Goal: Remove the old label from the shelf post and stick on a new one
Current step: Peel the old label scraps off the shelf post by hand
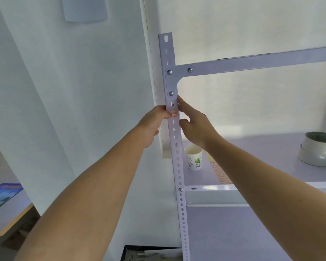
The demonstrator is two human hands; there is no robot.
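Note:
A white perforated shelf post (177,159) stands upright in the middle. A small label with red print (173,113) is stuck on its front face, just below the corner bracket. My left hand (153,126) holds the post from the left, its thumb pressed on the label's left edge. From the right, my right hand (193,125) has its fingers apart, index fingertip touching the post above the label and thumb just below it. A sheet of red-printed labels (219,171) lies on the shelf board, partly hidden by my right forearm.
A paper cup (194,157) stands on the shelf board (262,166) beside the post. Two stacked tape rolls (317,148) sit at the far right. The horizontal shelf beam (252,62) runs right overhead. A table (6,210) with a blue printed item lies low left.

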